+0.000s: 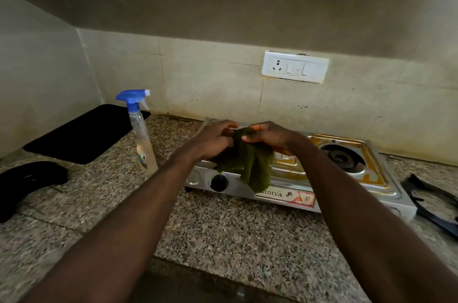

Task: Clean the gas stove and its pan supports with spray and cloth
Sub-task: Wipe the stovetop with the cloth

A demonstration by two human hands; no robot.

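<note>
Both of your hands meet above the left half of the gas stove (198, 176), and each pinches the top edge of the dark green cloth (249, 162): your left hand (215, 141) takes it from the left and your right hand (269, 137) from the right, fingers curled onto the fabric. The cloth hangs down from that grip, long axis vertical, and its lower tip dangles in front of the stove's front panel, just right of the black knob (219, 182). The stove top lies directly below the grip. Its stained right burner (343, 157) sits to the right, nearer your right hand. The spray bottle (143, 140) stands upright just left of the stove, nearer your left hand. A black pan support (432, 202) lies on the counter off the stove's right end. By my judgement, wiping only needs the cloth lowered straight down.
</note>
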